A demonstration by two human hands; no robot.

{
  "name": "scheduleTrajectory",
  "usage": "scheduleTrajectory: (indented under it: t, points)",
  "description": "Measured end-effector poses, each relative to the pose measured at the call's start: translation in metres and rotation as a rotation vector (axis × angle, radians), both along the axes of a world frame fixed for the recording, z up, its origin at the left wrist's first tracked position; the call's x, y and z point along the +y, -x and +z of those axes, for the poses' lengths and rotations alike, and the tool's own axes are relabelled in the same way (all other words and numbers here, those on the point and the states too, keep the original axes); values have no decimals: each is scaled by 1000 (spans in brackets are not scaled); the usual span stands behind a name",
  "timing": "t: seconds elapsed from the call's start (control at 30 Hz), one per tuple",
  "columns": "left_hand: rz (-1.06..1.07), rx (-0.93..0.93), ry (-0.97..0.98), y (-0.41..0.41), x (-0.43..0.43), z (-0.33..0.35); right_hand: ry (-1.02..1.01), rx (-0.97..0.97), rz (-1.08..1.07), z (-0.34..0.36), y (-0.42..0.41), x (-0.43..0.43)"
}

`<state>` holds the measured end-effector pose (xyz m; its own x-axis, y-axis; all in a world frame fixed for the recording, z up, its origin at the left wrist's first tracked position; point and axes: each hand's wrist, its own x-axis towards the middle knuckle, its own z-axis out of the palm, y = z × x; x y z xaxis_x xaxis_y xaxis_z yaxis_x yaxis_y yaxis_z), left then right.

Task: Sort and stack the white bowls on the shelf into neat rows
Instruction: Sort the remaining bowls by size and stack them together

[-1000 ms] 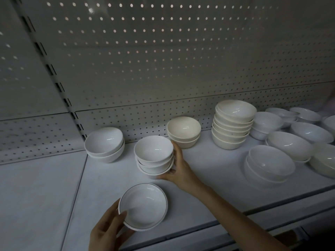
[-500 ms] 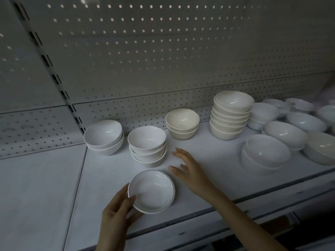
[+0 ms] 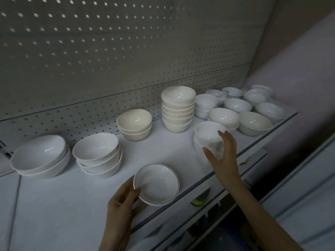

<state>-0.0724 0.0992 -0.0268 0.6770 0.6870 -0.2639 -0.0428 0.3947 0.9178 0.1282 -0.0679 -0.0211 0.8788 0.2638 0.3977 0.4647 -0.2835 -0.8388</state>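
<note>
- L hand (image 3: 123,201): pinches near-left rim of dark-rimmed dish (image 3: 156,183), thumb on lip; dish sits at front edge of shelf (image 3: 54,205).
- R hand (image 3: 224,153): spread, cupped vs near wall of two-bowl stack (image 3: 208,136); firm grip or not, can't tell.
- Step, prob.: grouping like w/ like; dish matches no stack seen.
- Next: R hand needs a full wrap, then a straight lift, no tipping.
- Beyond: three-bowl stack (image 3: 97,154), cream pair (image 3: 135,126), tall cream stack (image 3: 178,109); loose bowls (image 3: 253,120) far right, unsorted.

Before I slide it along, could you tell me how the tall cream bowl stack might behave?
The tall cream bowl stack probably tips easily: its top bowl sits tilted. Glossy glaze suggests slippery, brittle ware.
</note>
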Motion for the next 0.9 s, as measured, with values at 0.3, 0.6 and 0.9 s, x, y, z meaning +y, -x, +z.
scheduleTrajectory:
  t: [0.3,0.6,0.9]
  points:
    - [-32,-10,19,-43,-42,6,-68,400,225,3,-69,-24]
    - [101,-42,62,-93,-105,-3,-102,511,541,-10,-115,-25]
    - [259,-20,63,-132,-145,1,117,483,775,4,-127,15]
